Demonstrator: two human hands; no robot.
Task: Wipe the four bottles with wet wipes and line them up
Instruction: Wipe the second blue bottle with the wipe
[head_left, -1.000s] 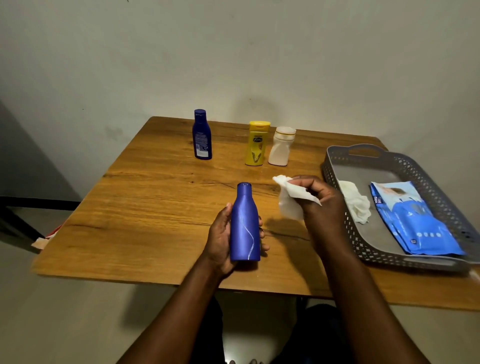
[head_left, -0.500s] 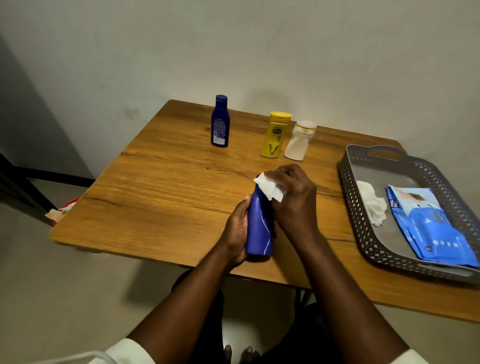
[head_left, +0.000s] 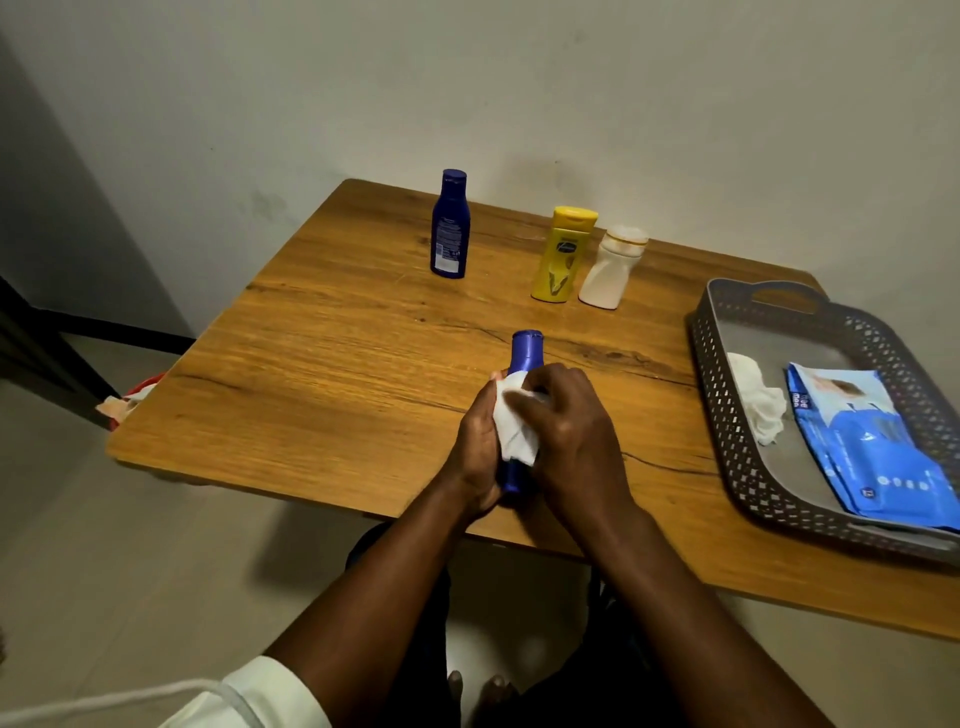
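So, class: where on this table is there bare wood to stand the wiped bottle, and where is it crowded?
Bare wood: the left half of the table, below the dark blue bottle; also the strip between the hands and the yellow bottle and white bottle. Crowded: the right side, filled by the grey basket with its wipes pack and crumpled wipe.

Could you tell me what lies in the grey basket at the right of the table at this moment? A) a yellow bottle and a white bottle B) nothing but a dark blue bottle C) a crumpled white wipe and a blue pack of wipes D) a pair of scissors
C: inside the grey basket a crumpled white wipe lies beside the blue pack of wipes, and no bottle is in it.
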